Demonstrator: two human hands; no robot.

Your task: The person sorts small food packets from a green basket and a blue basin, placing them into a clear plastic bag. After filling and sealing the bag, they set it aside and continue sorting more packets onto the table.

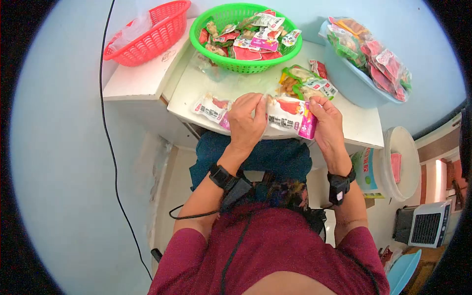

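Observation:
Near the front edge of the white table (184, 96), my left hand (247, 120) pinches the left end of a white and purple food packet (287, 114). My right hand (326, 120) grips the packet's purple right end, thumb on top. The packet is stretched between both hands, its printed side up. Just left of my left hand lies a similar white packet (211, 107), partly hidden by that hand. Behind my right hand, green and yellow packets (307, 81) lie on the table, with a small red packet (318, 69) beside them.
A green basket (246, 65) full of packets stands at the back, a red basket (147, 44) at the back left. A light blue basin (346, 81) heaped with packets is at the right. Below it stands a white bucket (388, 164). A black cable (104, 123) hangs at the left.

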